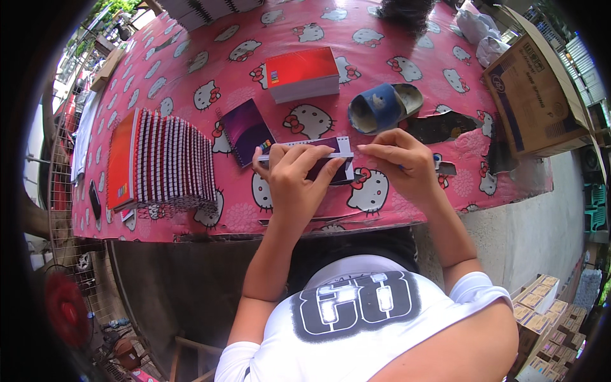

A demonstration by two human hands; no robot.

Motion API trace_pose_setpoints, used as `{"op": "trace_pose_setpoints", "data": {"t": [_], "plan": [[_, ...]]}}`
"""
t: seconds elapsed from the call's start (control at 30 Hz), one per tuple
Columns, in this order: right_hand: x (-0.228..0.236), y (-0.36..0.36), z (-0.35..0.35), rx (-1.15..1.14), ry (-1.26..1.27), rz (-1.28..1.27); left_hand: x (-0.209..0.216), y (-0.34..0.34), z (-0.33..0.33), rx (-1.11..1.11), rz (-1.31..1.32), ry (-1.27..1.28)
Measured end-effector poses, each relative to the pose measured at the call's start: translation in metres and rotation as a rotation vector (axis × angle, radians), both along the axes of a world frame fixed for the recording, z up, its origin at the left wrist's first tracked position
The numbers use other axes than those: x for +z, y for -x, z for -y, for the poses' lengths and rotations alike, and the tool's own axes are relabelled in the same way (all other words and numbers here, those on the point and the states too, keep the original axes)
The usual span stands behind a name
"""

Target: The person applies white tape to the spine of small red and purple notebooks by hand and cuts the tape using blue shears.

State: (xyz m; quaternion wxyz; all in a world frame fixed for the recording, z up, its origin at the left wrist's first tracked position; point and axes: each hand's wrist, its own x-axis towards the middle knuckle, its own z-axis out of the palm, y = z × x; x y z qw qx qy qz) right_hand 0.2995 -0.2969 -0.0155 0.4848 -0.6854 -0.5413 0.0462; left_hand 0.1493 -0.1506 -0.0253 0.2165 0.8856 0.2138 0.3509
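My left hand (291,170) is wrapped round a small notebook (344,145) with a purple cover and a row of punched holes along its white page edge. It is held up on edge near the table's front. Beside the notebook's right end, my right hand (410,162) pinches thumb and forefinger together; whatever they hold is too small to make out. A dark purple notebook or cover (245,132) lies flat just left of my left hand. Beyond my hands sits a thick block of white sheets with a red cover (302,71) on top.
Spiral-bound notebooks (175,162) stand in a tall stack at the left. A pair of blue slippers (375,109) lies behind my right hand, near a torn patch (445,125) in the pink tablecloth (235,76). A cardboard box (538,95) occupies the right; more notebooks (200,11) are at the far edge.
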Motion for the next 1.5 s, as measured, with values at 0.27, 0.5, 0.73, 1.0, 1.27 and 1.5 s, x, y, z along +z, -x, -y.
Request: {"op": "trace_pose_setpoints", "data": {"t": [0.27, 0.5, 0.73, 1.0, 1.27, 1.5], "plan": [[0.008, 0.006, -0.015, 0.066, 0.059, -0.172, -0.002, 0.001, 0.0, -0.007, 0.032, 0.013], [0.014, -0.002, -0.02, 0.132, 0.354, -0.351, -0.006, 0.001, 0.0, -0.022, 0.08, 0.046], [0.007, 0.012, -0.018, 0.02, 0.067, -0.039, -0.005, 0.002, 0.0, -0.02, 0.059, 0.012], [0.01, 0.02, -0.028, -0.042, 0.088, 0.159, -0.007, 0.004, -0.001, -0.02, 0.053, -0.014], [0.007, 0.029, -0.032, -0.053, 0.097, 0.106, -0.008, 0.005, -0.001, -0.023, 0.055, -0.009], [0.008, 0.03, -0.034, -0.074, 0.056, 0.248, -0.009, 0.004, -0.001, -0.017, 0.063, 0.011]]}}
